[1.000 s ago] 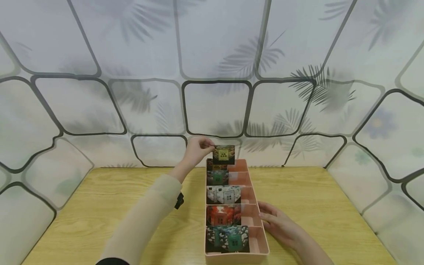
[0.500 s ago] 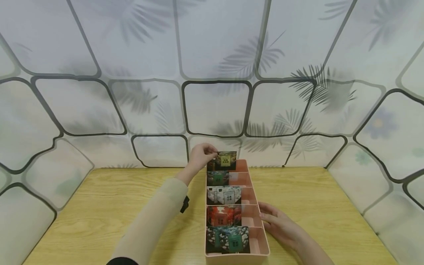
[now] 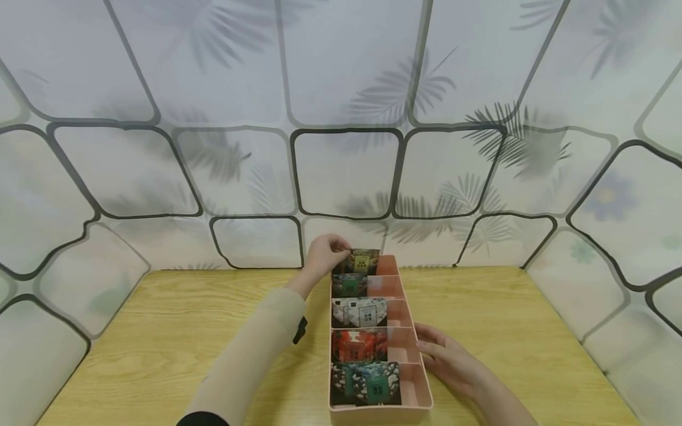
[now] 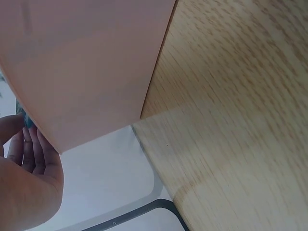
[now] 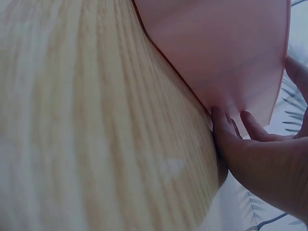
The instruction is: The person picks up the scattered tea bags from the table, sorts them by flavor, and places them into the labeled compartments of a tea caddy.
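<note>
A long pink divided box (image 3: 407, 307) stands on the table, running away from me. At its far end my left hand (image 3: 322, 257) pinches the upper left corner of a dark sachet with a yellow label (image 3: 363, 261), which sits mostly down in the farthest compartment. In the left wrist view only a sliver of the sachet (image 4: 28, 120) shows past the box wall, between thumb and fingers. My right hand (image 3: 450, 361) rests its fingertips against the box's right side; the right wrist view shows those fingers (image 5: 222, 126) extended and touching the pink wall.
Nearer compartments hold a green-labelled sachet (image 3: 348, 286), white sachets (image 3: 367, 313), red sachets (image 3: 357, 346) and teal-and-black sachets (image 3: 375, 387), all toward the left side. Wooden table (image 3: 506, 331) extends on both sides; a patterned curtain (image 3: 346, 171) hangs behind the box.
My left hand has lowered the yellow-labelled sachet from above the box down into the farthest compartment. The right hand has stayed against the box's side.
</note>
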The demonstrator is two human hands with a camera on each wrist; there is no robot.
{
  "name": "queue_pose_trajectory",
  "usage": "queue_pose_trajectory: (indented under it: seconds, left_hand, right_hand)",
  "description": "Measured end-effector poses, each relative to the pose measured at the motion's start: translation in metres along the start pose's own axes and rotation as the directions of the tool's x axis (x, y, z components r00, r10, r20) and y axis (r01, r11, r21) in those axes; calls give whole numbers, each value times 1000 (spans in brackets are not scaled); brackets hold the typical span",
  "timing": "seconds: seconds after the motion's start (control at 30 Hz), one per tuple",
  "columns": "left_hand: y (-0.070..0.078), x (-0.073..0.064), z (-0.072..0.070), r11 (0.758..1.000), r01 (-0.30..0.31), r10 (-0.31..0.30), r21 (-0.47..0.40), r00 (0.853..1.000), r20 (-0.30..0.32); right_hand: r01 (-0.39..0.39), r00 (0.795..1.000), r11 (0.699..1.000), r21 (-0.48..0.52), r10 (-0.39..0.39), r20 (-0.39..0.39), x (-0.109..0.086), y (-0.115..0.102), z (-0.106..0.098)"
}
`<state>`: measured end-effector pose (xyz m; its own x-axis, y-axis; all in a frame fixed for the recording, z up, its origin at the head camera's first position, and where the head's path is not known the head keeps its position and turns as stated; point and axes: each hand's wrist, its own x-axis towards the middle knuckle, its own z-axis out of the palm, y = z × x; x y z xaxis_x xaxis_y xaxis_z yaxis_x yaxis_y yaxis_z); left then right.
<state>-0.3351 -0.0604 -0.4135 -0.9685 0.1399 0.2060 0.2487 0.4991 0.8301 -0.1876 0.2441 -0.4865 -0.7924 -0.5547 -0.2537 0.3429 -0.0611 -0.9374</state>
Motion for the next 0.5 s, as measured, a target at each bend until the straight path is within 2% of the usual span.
queue_pose_trajectory:
  seconds: [0.5]
  left_hand:
    - [-1,-4,2,989,-38,41,140,999,-19]
  right_hand:
    - [20,1000,1000,11,-20,3,1,3,-3]
